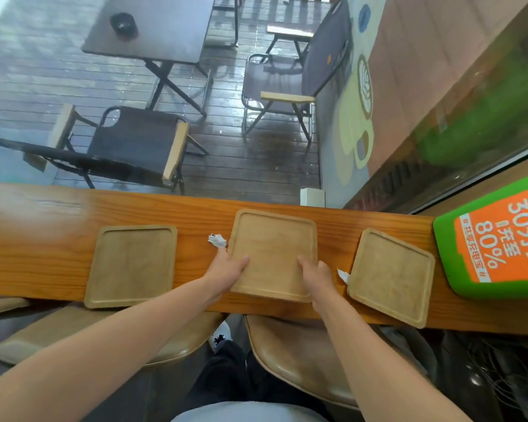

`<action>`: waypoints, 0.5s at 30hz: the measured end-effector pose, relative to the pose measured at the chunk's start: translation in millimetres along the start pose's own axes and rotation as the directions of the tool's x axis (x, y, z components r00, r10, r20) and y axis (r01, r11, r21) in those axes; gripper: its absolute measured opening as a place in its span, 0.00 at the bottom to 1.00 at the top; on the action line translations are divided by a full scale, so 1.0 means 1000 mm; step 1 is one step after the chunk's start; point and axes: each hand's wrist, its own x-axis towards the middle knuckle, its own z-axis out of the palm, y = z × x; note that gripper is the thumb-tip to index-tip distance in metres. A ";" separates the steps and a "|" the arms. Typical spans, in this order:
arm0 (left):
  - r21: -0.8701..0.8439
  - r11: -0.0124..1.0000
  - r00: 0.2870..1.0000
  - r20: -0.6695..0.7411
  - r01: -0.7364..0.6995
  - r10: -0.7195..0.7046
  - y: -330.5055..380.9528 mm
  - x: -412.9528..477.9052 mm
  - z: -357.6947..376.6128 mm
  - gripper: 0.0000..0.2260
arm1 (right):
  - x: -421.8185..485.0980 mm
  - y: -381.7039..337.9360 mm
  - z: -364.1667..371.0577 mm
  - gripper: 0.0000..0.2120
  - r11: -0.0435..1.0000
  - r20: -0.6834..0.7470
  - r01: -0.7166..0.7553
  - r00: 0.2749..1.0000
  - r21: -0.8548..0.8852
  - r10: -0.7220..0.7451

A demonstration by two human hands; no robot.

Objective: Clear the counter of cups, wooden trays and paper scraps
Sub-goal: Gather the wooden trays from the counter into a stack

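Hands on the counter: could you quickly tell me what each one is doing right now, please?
Left hand: gripping the middle tray at its near-left edge.
Right hand: gripping the same tray's near-right edge.

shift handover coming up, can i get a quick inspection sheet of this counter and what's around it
surface: wooden counter, narrow, running left to right.
job's things: three wooden trays, all empty: left tray, middle tray, right tray turned at an angle, its near corner past the counter edge. Two paper scraps: one left of the middle tray, one between the middle and right trays. Cups: nothing seen.
clutter: green and orange sign at the right end.
grippers: left hand and right hand grip the middle tray's near side corners, thumbs on top.
cables: dark wires on the floor, lower right.
surroundings: stools below the counter; folding chairs and a table beyond.
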 end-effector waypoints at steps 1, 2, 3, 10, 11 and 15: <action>-0.002 1.000 1.000 -0.001 -0.027 0.027 0.008 -0.005 -0.002 0.20 | -0.004 -0.008 -0.001 0.29 1.000 0.002 0.020 1.000 0.003 -0.020; -0.001 0.999 0.999 -0.009 -0.052 0.052 0.017 -0.010 -0.005 0.20 | -0.010 -0.018 -0.003 0.29 0.999 0.007 0.044 0.999 0.006 -0.044; 0.002 0.998 0.997 -0.021 -0.071 0.071 0.026 -0.015 -0.009 0.19 | -0.015 -0.028 -0.004 0.28 0.997 0.014 0.075 0.997 0.005 -0.075; -0.052 0.978 0.973 -0.126 -0.201 0.193 0.066 -0.035 -0.034 0.17 | -0.042 -0.084 -0.001 0.28 0.967 0.039 0.255 0.966 0.014 -0.255; -0.059 0.976 0.970 -0.140 -0.211 0.201 0.068 -0.037 -0.037 0.16 | -0.044 -0.088 0.002 0.27 0.963 0.041 0.268 0.963 0.005 -0.268; -0.057 0.971 0.958 -0.191 -0.230 0.216 0.064 -0.045 -0.053 0.14 | -0.048 -0.090 0.018 0.21 0.959 0.059 0.283 0.958 -0.009 -0.282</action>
